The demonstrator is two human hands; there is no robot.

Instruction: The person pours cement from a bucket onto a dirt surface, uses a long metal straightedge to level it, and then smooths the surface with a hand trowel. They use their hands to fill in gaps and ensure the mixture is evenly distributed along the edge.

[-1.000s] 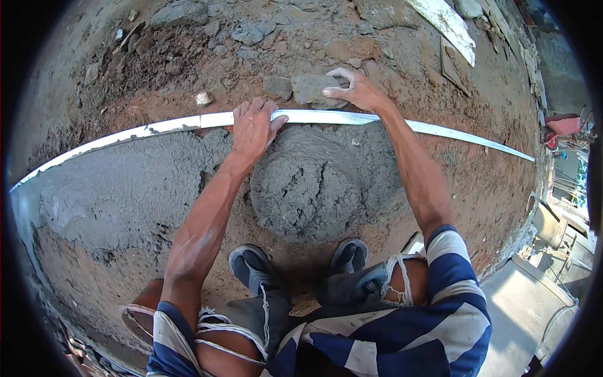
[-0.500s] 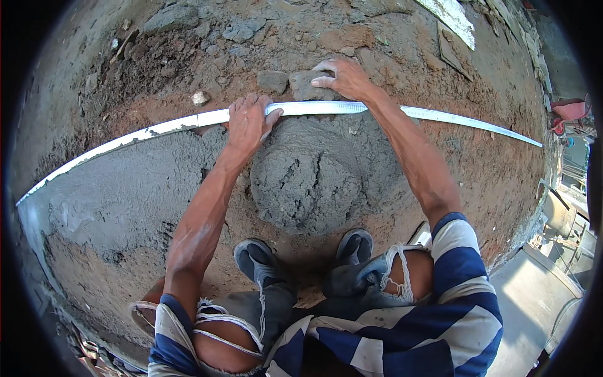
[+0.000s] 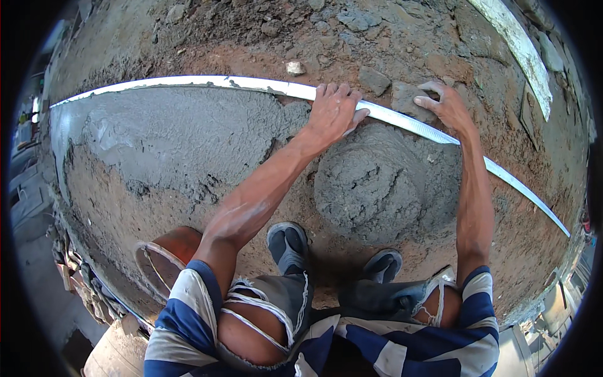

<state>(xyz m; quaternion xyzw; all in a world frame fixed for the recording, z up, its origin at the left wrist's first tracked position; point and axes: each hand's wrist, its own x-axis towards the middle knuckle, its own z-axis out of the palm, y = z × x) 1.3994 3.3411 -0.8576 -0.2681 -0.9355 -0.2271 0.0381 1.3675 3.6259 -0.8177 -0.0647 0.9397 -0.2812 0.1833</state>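
A long, thin white strip [image 3: 405,121], like a straightedge, lies along the far edge of the grey mortar. My left hand [image 3: 337,110] is closed over it, fingers on the far side and thumb on the near side. Beyond the strip, my right hand [image 3: 447,103] grips a flat grey-brown stone [image 3: 405,100] at its right side, with thumb and fingers curled on it. A second stone [image 3: 374,80] sits just left of that one. Wet mortar is heaped in a rounded mound [image 3: 370,182] on the near side of the strip, and a spread mortar layer [image 3: 188,125] extends to the left.
An orange bucket [image 3: 183,244] lies tipped by my left knee. My shoes stand just short of the mound. A small pale stone [image 3: 295,68] rests past the strip; rough soil and a white board [image 3: 521,56] are farther off. Rubble [image 3: 88,283] lines the lower left.
The view has swung left, so everything appears farther right and more of the bucket shows. Both hands keep their places, the left on the strip and the right on the stone.
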